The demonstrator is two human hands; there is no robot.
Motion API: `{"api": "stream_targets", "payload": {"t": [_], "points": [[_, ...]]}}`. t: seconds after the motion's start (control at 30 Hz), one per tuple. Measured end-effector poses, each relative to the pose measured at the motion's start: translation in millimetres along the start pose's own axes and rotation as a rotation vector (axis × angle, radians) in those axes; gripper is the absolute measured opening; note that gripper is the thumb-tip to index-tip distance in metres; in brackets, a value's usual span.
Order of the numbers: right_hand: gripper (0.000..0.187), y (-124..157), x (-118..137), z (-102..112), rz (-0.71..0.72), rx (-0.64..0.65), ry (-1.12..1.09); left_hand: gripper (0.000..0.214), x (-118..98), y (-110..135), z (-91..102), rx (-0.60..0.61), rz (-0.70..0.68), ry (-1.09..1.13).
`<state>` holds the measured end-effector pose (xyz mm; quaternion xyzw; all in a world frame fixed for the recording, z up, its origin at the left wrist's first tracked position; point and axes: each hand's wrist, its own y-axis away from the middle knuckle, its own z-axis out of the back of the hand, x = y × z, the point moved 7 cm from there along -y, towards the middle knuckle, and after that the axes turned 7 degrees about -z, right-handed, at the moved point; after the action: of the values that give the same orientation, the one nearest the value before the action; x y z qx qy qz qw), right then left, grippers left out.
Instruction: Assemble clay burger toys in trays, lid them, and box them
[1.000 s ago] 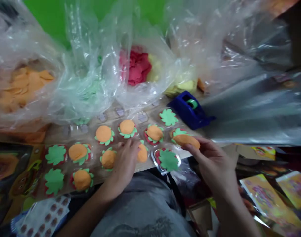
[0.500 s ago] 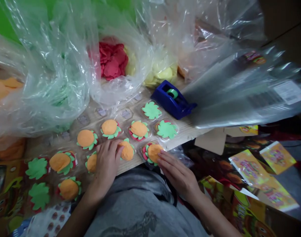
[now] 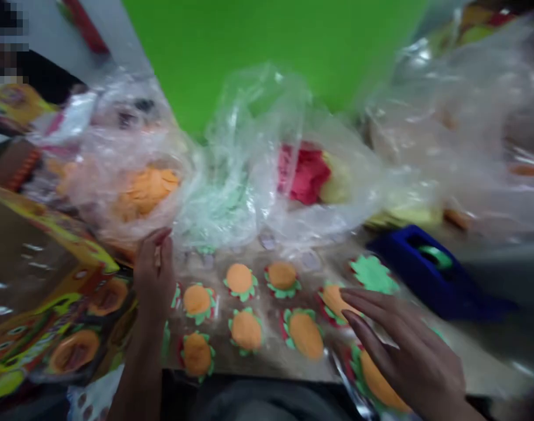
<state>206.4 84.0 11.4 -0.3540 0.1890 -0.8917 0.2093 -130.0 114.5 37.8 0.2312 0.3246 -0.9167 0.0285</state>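
Along the near edge of the table (image 3: 274,365), we see orange discs (image 3: 240,278) resting on green frills (image 3: 372,273) in rows, apparently spaced for easy reach, with bags (image 3: 337,221) slumped open behind them, presumably for dipping into. The left hand (image 3: 155,266), half curled, is just beside the orange bag (image 3: 139,143), and blur keeps us from telling whether it holds anything. The right hand (image 3: 402,339) spreads, gripping nothing we can see, over discs it partly hides.
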Motion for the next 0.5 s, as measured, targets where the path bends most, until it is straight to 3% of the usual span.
{"api": "stream_targets", "payload": {"t": [0.07, 0.13, 0.2, 0.3, 0.4, 0.5], "points": [[0.032, -55.6, 30.2, -23.0, 0.168, 0.024, -0.094, 0.028, 35.7, -28.5, -2.2, -0.044, 0.074, -0.053], [0.029, -109.9, 62.3, -52.5, 0.284, 0.05, -0.172, 0.032, 67.8, -48.5, -24.1, 0.103, 0.183, -0.099], [0.025, -160.0, 88.8, -95.3, 0.329, 0.154, -0.226, 0.031, 85.0, -56.3, -49.2, 0.271, 0.243, -0.113], [0.03, -220.9, 103.1, -181.8, 0.197, 0.467, -0.306, 0.029, 83.6, -50.3, -74.2, 0.471, 0.25, -0.103], [0.028, -258.9, 101.1, -258.8, 0.127, 0.628, -0.329, 0.033, 74.0, -38.6, -79.7, 0.621, 0.255, -0.102], [0.016, -278.6, 90.3, -320.2, 0.019, 0.741, -0.356, 0.04, 80.4, -40.3, -76.8, 0.693, 0.309, -0.102]]}}
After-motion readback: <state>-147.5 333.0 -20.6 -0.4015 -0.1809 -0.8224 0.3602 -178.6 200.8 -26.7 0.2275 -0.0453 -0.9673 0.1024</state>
